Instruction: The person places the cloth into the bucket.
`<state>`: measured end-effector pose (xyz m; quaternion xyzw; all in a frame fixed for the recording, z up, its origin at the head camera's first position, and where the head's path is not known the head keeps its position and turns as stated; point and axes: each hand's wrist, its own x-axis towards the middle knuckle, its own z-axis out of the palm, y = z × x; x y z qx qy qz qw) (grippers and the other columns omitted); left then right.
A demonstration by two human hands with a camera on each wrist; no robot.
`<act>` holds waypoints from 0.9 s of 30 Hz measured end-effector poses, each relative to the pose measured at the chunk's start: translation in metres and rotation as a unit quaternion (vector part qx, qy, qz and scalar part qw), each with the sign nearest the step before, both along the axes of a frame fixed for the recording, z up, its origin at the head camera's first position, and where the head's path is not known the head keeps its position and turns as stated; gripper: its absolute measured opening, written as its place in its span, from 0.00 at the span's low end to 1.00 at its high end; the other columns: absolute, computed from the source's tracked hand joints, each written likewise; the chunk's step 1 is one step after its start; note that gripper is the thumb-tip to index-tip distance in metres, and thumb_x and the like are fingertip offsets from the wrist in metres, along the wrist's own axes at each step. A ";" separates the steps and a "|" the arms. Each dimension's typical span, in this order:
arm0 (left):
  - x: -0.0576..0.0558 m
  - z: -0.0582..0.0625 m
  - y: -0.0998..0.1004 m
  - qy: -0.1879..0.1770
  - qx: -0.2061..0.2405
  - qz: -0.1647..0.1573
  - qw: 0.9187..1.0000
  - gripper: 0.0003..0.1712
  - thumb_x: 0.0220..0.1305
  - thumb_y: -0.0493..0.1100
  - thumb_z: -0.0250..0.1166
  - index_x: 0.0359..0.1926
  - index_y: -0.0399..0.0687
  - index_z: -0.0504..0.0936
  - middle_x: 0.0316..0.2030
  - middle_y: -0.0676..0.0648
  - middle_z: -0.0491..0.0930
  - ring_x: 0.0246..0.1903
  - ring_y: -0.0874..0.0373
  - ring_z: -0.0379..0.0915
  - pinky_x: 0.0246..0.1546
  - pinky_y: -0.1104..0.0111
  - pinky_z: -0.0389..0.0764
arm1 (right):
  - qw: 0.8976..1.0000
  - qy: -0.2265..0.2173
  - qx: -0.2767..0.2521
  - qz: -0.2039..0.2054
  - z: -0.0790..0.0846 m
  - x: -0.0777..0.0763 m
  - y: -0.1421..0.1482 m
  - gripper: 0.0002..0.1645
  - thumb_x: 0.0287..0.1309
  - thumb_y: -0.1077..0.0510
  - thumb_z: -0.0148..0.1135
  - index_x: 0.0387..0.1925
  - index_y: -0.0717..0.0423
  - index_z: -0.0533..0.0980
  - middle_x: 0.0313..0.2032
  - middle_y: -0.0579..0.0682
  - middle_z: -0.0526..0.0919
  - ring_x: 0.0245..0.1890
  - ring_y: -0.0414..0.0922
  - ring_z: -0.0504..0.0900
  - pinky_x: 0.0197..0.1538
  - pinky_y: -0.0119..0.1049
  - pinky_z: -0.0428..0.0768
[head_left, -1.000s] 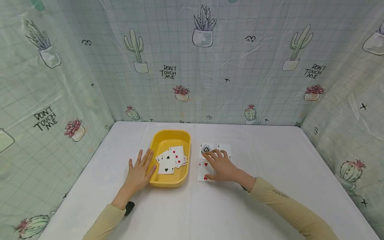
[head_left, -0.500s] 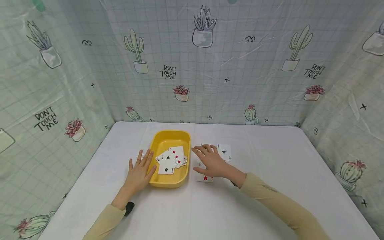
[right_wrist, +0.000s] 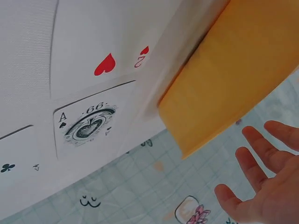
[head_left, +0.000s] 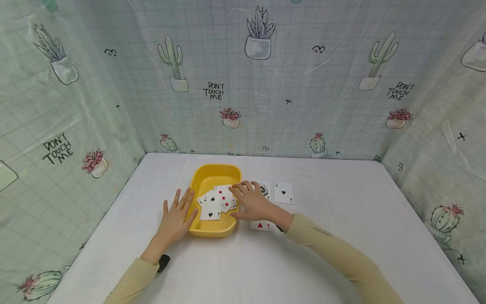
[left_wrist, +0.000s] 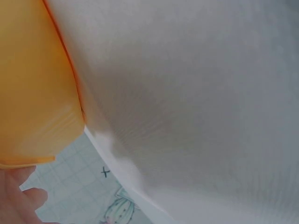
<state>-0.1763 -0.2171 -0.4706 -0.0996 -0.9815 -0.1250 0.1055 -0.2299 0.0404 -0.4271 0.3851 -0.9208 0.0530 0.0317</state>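
My left hand (head_left: 175, 220) rests on the left rim of a yellow tray (head_left: 214, 230), its fingers spread. Inside the tray lie several overlapping playing cards, among them a two of spades (head_left: 210, 213) and a diamonds card (head_left: 224, 194). Over the right rim hovers my right hand (head_left: 253, 204), fingers apart and lightly bent; the right wrist view shows nothing held in it. Beneath and beside that hand, a two of hearts (head_left: 260, 226) and an ace of spades (right_wrist: 88, 127) lie face up, partly covered in the head view. An ace of clubs (head_left: 283, 193) lies to their right.
A white cloth (head_left: 334, 202) covers the table. Behind it and at both sides hangs a pale curtain (head_left: 288, 122) printed with cacti. The tray stands left of the table's middle, with the loose cards close to its right wall.
My right hand has moved left, from above the loose cards to the tray's right rim, uncovering the ace of clubs and part of the ace of spades. My left hand has stayed put.
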 end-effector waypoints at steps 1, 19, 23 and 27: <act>0.000 0.000 0.000 -0.001 -0.001 0.001 1.000 0.35 0.64 0.54 0.47 0.68 0.47 0.50 0.69 0.45 0.48 0.68 0.41 0.36 0.58 0.34 0.40 | 1.000 -0.002 0.004 -0.001 0.000 -0.001 -0.003 0.47 0.49 0.34 0.55 0.65 0.52 0.56 0.61 0.50 0.63 0.60 0.49 0.57 0.60 0.55 0.55; -0.002 0.000 0.000 0.000 -0.008 -0.001 1.000 0.35 0.64 0.54 0.47 0.68 0.47 0.51 0.69 0.45 0.49 0.68 0.40 0.38 0.57 0.34 0.41 | 0.997 0.014 0.073 -0.001 -0.011 -0.011 -0.044 0.53 0.42 0.29 0.58 0.66 0.49 0.54 0.60 0.47 0.65 0.58 0.46 0.59 0.62 0.55 0.54; -0.003 0.001 -0.001 -0.003 -0.010 -0.001 1.000 0.35 0.64 0.54 0.47 0.68 0.47 0.51 0.69 0.45 0.48 0.68 0.41 0.38 0.57 0.34 0.41 | 0.997 -0.003 0.082 -0.006 -0.013 -0.011 -0.052 0.53 0.42 0.29 0.58 0.66 0.48 0.54 0.60 0.47 0.65 0.59 0.47 0.58 0.63 0.55 0.52; -0.002 0.002 -0.001 0.004 -0.008 -0.005 1.000 0.35 0.64 0.55 0.47 0.68 0.47 0.52 0.68 0.45 0.49 0.68 0.41 0.38 0.56 0.34 0.43 | 0.996 -0.010 0.087 -0.009 -0.016 -0.014 -0.057 0.53 0.42 0.29 0.57 0.66 0.47 0.54 0.61 0.46 0.65 0.60 0.47 0.59 0.63 0.55 0.53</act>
